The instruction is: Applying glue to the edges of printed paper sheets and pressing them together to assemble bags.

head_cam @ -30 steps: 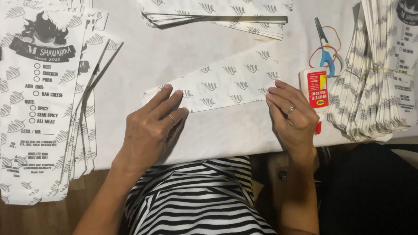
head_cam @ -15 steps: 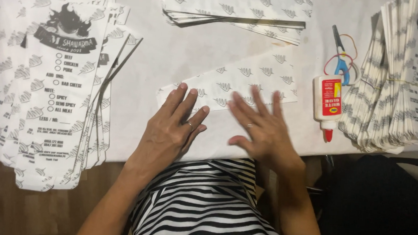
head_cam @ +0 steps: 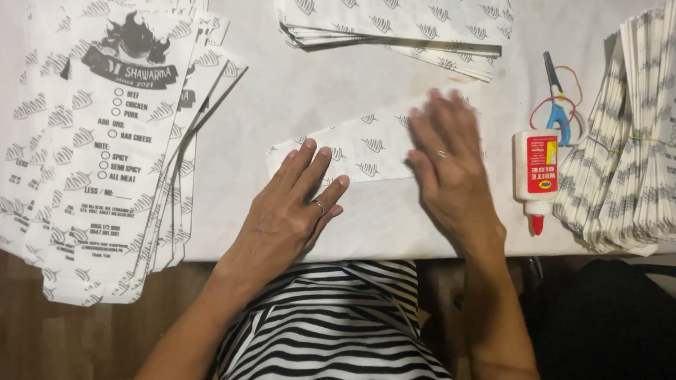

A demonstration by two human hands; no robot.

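White table (head_cam: 312, 102): near its front edge, we press the folded paper sheet (head_cam: 372, 149) with left hand (head_cam: 294, 211) and right hand (head_cam: 449, 169) flat, fingers spread, holding nothing; firm, even pressure should sharpen the crease.

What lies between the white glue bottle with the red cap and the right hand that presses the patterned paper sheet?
Only bare white table, in the head view: right hand and glue bottle stay apart.

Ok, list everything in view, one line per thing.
folded paper sheet: one, white with grey leaf print, table centre, under both hands
printed paper bags: fanned stack, white with black print, left
flat sheets: stack, white with grey print, top centre
bundled bags: stack, white and grey, right
glue bottle: one, white, red label and tip, right of centre
scissors: one, blue handles, above glue
table: white
left hand: flat on sheet
right hand: flat on sheet
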